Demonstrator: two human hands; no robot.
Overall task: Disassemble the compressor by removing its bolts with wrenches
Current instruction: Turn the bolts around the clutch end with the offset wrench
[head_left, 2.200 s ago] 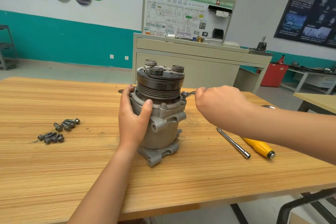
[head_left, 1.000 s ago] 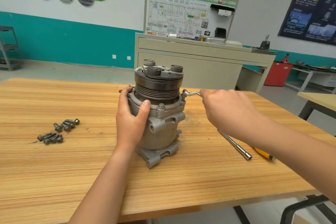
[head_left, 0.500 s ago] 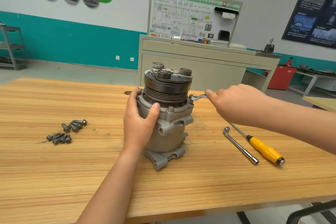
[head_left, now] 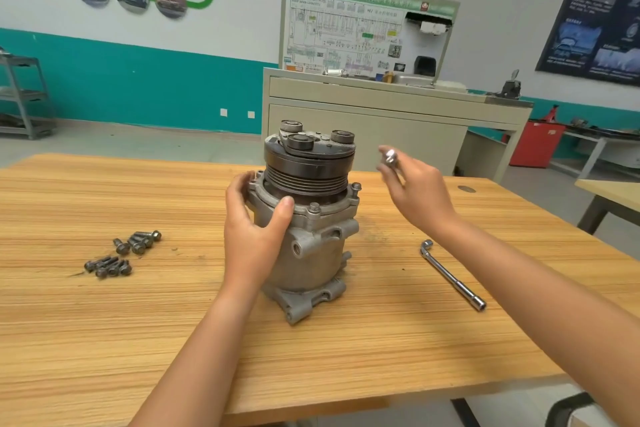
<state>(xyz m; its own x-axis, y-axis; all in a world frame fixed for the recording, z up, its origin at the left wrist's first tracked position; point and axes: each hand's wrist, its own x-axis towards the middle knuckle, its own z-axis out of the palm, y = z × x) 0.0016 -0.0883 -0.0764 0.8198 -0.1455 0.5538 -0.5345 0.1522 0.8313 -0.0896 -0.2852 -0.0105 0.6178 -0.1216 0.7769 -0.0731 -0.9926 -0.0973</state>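
Now, wrench (head_left: 391, 158) lifted off bolt (head_left: 356, 186), compressor (head_left: 311, 253) gripped.

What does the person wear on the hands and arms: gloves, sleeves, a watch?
Nothing that shows. The left hand and the right hand have no gloves, and no ring shows on the fingers. Both forearms are bare to the picture's edge: no sleeve, watch or bracelet.

We see a wooden table (head_left: 104, 340) up front, w/ a beige cabinet (head_left: 381, 128) behind it carrying a wiring-diagram board (head_left: 346, 31). Left bkgd: grey metal shelf (head_left: 20, 94) by the teal wall band (head_left: 138, 87). Right bkgd: red box (head_left: 536, 142) and a dark poster (head_left: 599, 10).
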